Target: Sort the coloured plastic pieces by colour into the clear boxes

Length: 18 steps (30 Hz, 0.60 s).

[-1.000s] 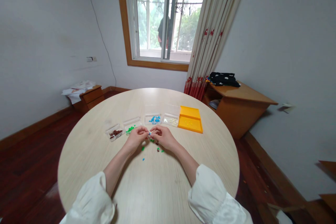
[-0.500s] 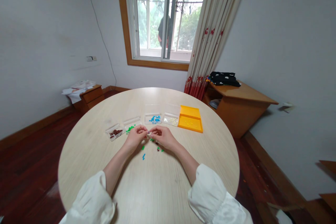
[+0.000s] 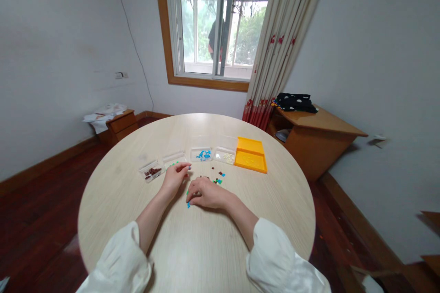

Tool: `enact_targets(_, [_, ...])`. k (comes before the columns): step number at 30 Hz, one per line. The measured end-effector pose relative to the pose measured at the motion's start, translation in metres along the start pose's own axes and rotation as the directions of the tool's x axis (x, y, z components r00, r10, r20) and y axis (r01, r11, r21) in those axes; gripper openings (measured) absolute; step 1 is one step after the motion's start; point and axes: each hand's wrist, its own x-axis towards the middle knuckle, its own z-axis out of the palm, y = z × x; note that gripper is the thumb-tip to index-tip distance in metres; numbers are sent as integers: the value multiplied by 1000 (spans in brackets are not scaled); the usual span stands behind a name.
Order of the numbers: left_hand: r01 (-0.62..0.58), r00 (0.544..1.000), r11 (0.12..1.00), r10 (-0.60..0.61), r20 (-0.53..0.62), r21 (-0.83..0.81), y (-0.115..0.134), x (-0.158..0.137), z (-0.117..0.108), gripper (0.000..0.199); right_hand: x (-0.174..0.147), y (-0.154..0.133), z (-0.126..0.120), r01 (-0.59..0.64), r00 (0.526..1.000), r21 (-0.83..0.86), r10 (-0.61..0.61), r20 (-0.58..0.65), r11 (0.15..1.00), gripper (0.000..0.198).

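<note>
My left hand (image 3: 176,179) is raised in front of the clear box of green pieces (image 3: 175,160), its thumb and fingers pinched on a tiny bluish piece (image 3: 189,167). Lower and to the right, my right hand (image 3: 207,192) has its fingertips together at the upper end of a small blue piece (image 3: 188,205) on the table. A bit of green (image 3: 187,193) shows beside its index finger. Past the knuckles of my right hand lie several loose brown, blue and green pieces (image 3: 218,181), partly covered by the hand.
On the round wooden table (image 3: 185,252) stand clear boxes of brown pieces (image 3: 151,172), blue pieces (image 3: 201,154) and pale pieces (image 3: 225,155). An open yellow case (image 3: 250,168) is at the right end. Behind are a window (image 3: 202,27), a curtain (image 3: 275,41) and a wooden desk (image 3: 319,123).
My hands, which were together in the middle, have parted. The right one has come down toward me to the blue piece, uncovering loose pieces behind it; the left has shifted slightly left.
</note>
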Motion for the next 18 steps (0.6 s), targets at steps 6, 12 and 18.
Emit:
enact_targets(6, [5, 1000, 1000, -5, 0, -7, 3, -1, 1, 34, 2, 3, 2, -97, 989, 40, 101, -105, 994, 10])
enact_targets(12, [47, 998, 998, -45, 50, -39, 6, -6, 3, 36, 5, 18, -6, -216, 784, 242, 316, -534, 946, 13])
enact_targets(18, [51, 992, 997, -44, 118, -54, 11, -11, 6, 39, 7, 24, -7, -242, 696, 313, 389, -604, 918, 11])
